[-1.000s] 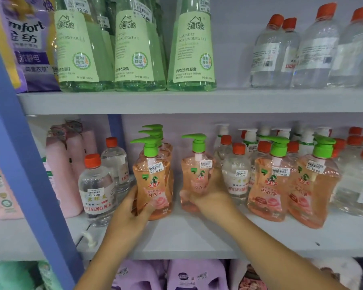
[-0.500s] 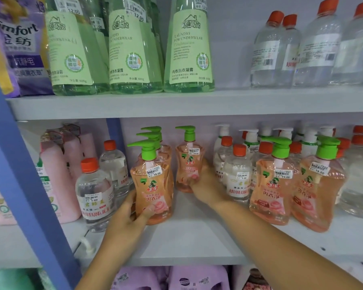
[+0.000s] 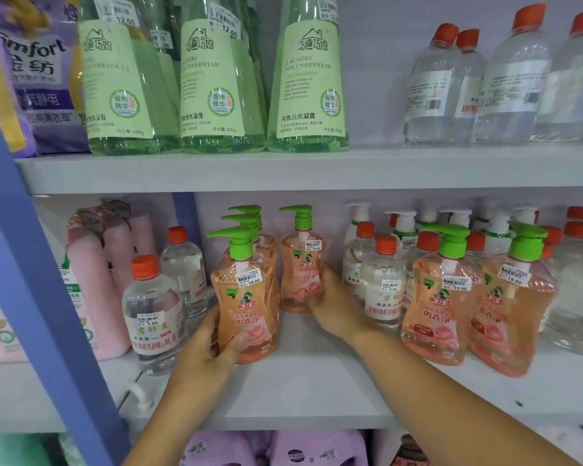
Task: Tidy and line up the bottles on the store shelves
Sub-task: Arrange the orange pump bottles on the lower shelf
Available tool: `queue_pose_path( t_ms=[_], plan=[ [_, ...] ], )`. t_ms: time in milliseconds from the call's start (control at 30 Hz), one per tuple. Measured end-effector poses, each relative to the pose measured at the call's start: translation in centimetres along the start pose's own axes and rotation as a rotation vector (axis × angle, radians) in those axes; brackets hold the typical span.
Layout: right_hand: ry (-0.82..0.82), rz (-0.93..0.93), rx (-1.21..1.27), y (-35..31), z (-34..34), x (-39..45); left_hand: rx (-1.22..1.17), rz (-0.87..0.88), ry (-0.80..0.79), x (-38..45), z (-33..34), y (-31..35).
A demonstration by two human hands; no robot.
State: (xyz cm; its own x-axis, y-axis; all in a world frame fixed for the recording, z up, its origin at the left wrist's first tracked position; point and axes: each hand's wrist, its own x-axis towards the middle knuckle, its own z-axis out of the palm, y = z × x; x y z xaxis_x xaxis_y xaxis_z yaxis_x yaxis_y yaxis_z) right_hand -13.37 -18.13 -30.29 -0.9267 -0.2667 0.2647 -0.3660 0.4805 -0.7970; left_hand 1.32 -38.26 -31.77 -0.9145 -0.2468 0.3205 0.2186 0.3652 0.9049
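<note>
On the middle shelf (image 3: 303,391) stand several peach pump bottles with green heads. My left hand (image 3: 209,348) grips the base of the front peach bottle (image 3: 246,307), which heads a row of three. My right hand (image 3: 334,304) is wrapped around a second peach bottle (image 3: 302,274) set deep on the shelf, just right of that row. Two more peach bottles (image 3: 435,307) (image 3: 512,311) stand at the shelf front on the right. Clear bottles with orange caps (image 3: 382,290) fill the space between.
A blue upright post (image 3: 37,297) crosses the left side. Two clear orange-capped bottles (image 3: 152,314) and pink bottles (image 3: 95,287) stand left of my hands. Tall green bottles (image 3: 216,82) and clear bottles (image 3: 445,89) line the upper shelf. Purple packs (image 3: 276,449) sit below.
My right hand has pushed its peach bottle from the shelf front back toward the rear wall. My left hand has stayed on the front bottle of the row.
</note>
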Motion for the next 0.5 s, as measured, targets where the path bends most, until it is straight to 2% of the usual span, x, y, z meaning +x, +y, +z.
queue_pose_path(
  t_ms=[200, 267, 300, 333, 400, 433, 500],
  plan=[
    [-0.018, 0.073, -0.065, -3.2, -0.9, -2.8, -0.002, 0.006, 0.008, 0.2, 0.0, -0.3],
    [0.018, 0.034, 0.007, -4.7, -2.1, -5.8, -0.033, 0.008, 0.022, -0.1, 0.1, -0.2],
    [0.078, -0.021, 0.079, -5.1, -3.4, -7.8, -0.015, 0.007, 0.085, -0.6, 0.3, 0.0],
    [0.177, -0.083, 0.133, -5.2, -5.1, -10.0, 0.054, 0.039, 0.203, -1.2, 0.5, 0.3],
    [0.465, -0.227, 0.144, -5.1, -9.7, -14.2, 0.194, 0.236, 0.454, -3.2, 1.7, 1.6],
    [0.642, -0.272, 0.106, -4.4, -12.1, -15.7, 0.183, 0.327, 0.498, -4.2, 2.9, 2.7],
    [0.942, -0.206, 0.034, -1.6, -16.6, -16.9, 0.027, 0.344, 0.371, -5.2, 6.2, 4.9]
  ],
)
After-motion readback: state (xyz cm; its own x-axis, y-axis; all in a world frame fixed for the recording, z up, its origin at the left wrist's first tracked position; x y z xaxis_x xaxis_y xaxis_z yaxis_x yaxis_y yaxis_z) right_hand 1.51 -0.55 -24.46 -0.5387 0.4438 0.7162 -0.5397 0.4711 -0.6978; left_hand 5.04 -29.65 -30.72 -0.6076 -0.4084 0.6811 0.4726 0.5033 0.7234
